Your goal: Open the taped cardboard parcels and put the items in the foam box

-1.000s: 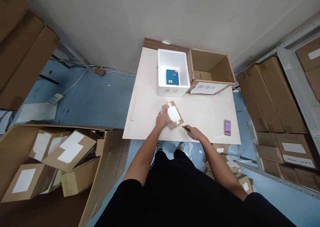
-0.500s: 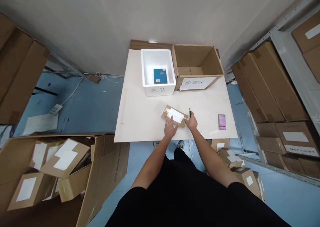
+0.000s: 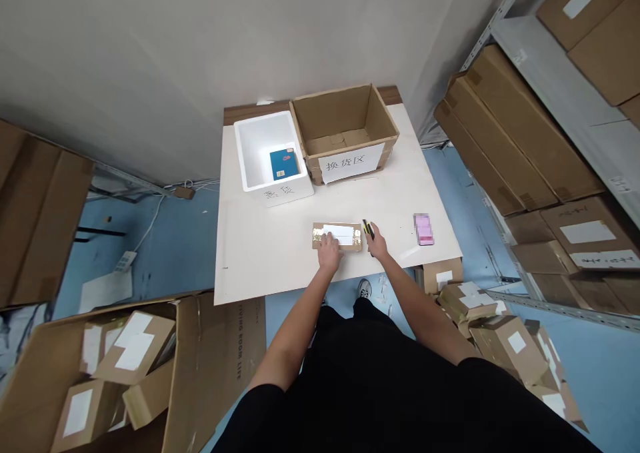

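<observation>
A small taped cardboard box [image 3: 356, 237] with a white label lies flat near the table's front edge. My left hand [image 3: 329, 252] rests on its top with the fingers stretched out over the label. Just off the box's right end, my right hand [image 3: 377, 243] is closed around a yellow and black utility knife [image 3: 369, 228], which points away from me. Whether the blade is out is too small to tell. Behind the box stands a white foam box [image 3: 295, 193] with a blue book [image 3: 284, 164] inside.
A large open carton [image 3: 390, 148] with a handwritten label stands beside the foam box. A pink phone-like item [image 3: 423, 229], blurred, lies to the right on the white table [image 3: 265, 253]. A big carton of parcels [image 3: 187, 373] is at lower left. Shelves of boxes [image 3: 520, 133] flank the right.
The small box has turned from slanting to roughly parallel with the table edge. My right hand with the knife has moved off its end. The whole view has also rotated.
</observation>
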